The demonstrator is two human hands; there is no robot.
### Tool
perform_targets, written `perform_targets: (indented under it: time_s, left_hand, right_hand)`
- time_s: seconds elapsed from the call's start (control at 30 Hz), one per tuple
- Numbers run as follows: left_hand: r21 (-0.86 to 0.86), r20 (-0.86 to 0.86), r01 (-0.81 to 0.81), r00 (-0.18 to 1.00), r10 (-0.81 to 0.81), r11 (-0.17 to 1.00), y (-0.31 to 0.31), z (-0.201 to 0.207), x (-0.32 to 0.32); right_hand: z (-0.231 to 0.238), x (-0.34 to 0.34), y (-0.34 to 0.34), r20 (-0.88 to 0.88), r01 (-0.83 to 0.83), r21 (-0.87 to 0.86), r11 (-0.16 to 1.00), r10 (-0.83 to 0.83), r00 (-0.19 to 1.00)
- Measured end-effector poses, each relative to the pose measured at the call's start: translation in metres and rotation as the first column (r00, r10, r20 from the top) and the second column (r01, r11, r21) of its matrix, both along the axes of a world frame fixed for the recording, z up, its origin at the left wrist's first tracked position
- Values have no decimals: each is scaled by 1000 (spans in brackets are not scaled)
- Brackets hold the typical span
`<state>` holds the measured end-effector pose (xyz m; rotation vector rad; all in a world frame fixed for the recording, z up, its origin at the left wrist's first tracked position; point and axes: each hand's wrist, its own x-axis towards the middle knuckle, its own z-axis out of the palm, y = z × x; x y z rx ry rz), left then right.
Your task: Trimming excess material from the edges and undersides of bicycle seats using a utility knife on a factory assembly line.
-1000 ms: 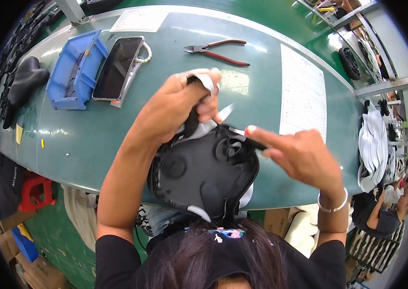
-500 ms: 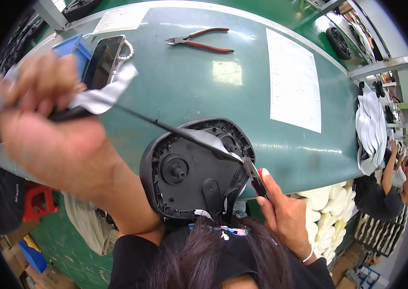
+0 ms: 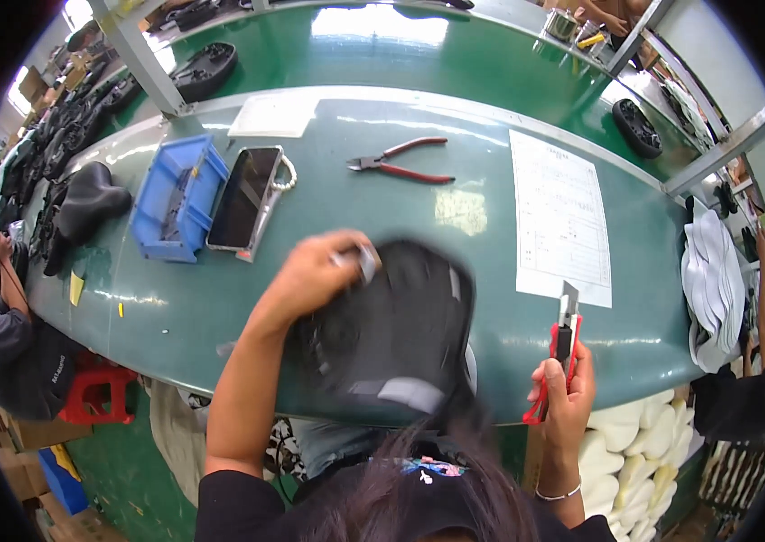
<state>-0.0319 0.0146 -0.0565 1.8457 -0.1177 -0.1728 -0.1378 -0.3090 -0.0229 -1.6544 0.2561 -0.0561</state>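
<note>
A black seat (image 3: 396,339), blurred, is observed over the near edge of the counter (image 3: 179,303); at its 10–11 o'clock rim, a pale scrap (image 3: 367,263) is clutched in the left hand (image 3: 319,273), but whether the seat is also gripped cannot be told. At 3 o'clock, apart from the seat, a red utility knife (image 3: 566,341) is grasped by the right hand (image 3: 572,397), blade toward 12. Farther out, pliers (image 3: 372,163) are noted at 12, a printed sheet (image 3: 560,226) at 2, a blue bin (image 3: 168,248) at 10.
</note>
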Motion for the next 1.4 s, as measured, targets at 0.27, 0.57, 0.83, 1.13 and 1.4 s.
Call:
perform_targets:
  time_s: [0.27, 0.57, 0.83, 1.13, 1.4]
  left_hand:
    - [641, 416, 77, 801, -430, 764, -78, -34, -1]
    - [297, 9, 484, 860, -509, 823, -103, 33, 64]
    - [242, 344, 43, 930, -127, 969, -158, -25, 99]
    - [203, 233, 174, 947, -220, 964, -147, -21, 111]
    - [80, 172, 67, 982, -80, 995, -140, -21, 122]
  right_hand:
    - [-22, 30, -12, 48, 113, 36, 993, -114, 992]
    - [-37, 128, -53, 70, 86, 19, 996, -87, 994]
    - [-68, 313, -138, 176, 209, -37, 977, -200, 964]
    - [-94, 493, -230, 339, 344, 260, 902, -419, 842]
    - [-92, 570, -261, 176, 526, -57, 848, -510, 842]
